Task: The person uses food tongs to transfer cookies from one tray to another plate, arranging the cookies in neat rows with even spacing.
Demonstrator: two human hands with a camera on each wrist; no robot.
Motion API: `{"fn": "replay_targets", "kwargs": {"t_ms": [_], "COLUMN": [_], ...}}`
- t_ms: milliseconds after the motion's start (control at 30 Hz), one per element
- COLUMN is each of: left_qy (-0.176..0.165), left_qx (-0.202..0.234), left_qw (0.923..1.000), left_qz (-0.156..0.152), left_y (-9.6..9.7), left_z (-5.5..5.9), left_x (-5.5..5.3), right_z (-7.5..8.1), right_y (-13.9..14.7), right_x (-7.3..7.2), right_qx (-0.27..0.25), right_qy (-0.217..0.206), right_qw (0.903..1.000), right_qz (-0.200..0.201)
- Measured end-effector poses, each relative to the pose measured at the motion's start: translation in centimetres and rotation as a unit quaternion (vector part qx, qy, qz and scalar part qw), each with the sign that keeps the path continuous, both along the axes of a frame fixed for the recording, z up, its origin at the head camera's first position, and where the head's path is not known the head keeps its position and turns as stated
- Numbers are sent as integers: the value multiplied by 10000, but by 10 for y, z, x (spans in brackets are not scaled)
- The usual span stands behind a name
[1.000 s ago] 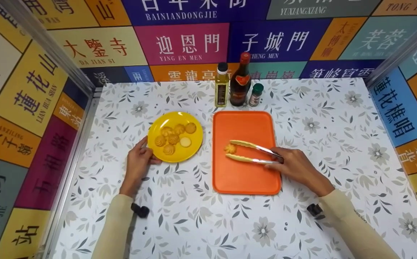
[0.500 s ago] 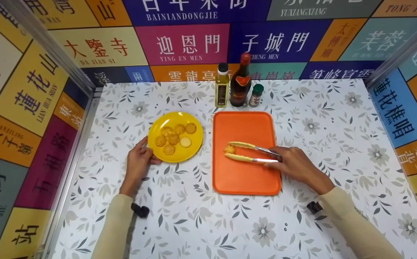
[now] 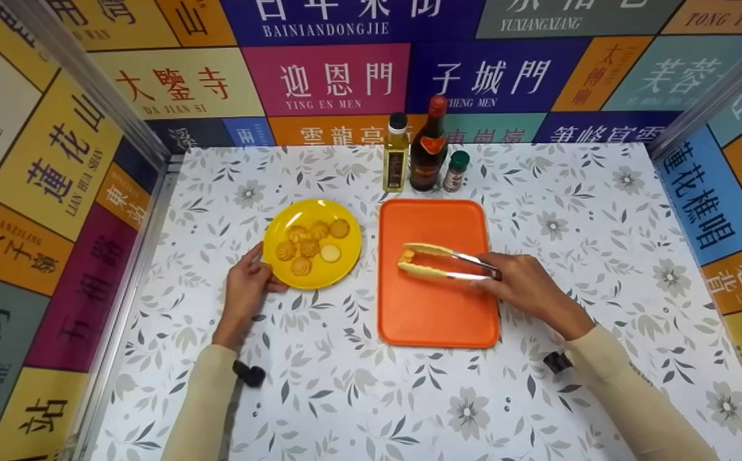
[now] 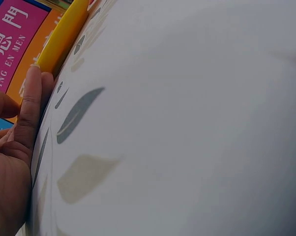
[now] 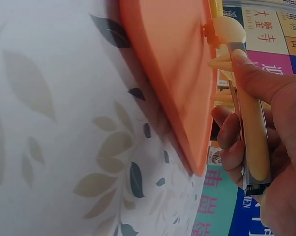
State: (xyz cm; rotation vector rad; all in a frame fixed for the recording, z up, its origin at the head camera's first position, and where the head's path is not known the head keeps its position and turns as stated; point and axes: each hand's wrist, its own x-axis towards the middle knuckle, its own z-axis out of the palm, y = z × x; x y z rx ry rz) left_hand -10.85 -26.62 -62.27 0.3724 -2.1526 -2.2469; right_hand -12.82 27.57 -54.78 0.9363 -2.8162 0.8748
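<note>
My right hand (image 3: 524,285) grips a pair of tongs (image 3: 463,258) with cream-yellow ends and metal arms. Between the tong tips sits a small golden piped cookie (image 3: 407,257), over the orange tray (image 3: 435,314). In the right wrist view, my thumb lies along one arm of the tongs (image 5: 256,137), fingers on the other side. My left hand (image 3: 248,288) rests at the near left rim of a yellow plate (image 3: 338,272); the left wrist view has a straight finger touching the plate's edge (image 4: 64,39). Several cookies (image 3: 308,248) lie on that plate, one paler and flat.
Behind the tray stand an oil bottle (image 3: 395,157) with a black cap, a dark red-capped bottle (image 3: 428,150) and a green-lidded shaker (image 3: 456,171). Panels with large lettering (image 3: 332,77) border the leaf-patterned table (image 3: 319,384) at the back and sides.
The tong ends have drawn together on the cookie, which now looks tipped between them. Tongs and right hand have shifted slightly toward the back. Left hand and plate look unmoved.
</note>
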Motion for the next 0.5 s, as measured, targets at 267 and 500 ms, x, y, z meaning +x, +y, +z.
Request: {"fn": "replay_targets", "kwargs": {"t_ms": [267,500], "left_qy": [-93,29], "left_qx": [-47,-169], "left_qw": [9999,9998], "left_qz": [23,-34], "left_y": [0,-1], "left_z": [0,0], "left_x": [0,0], "right_z": [1,-4], "right_y": [-1,1], "right_x": [-2,-1], "right_qx": [85,138], "right_qy": [-2,25], "right_qw": [10000,9999], "right_qz": [40,50]}}
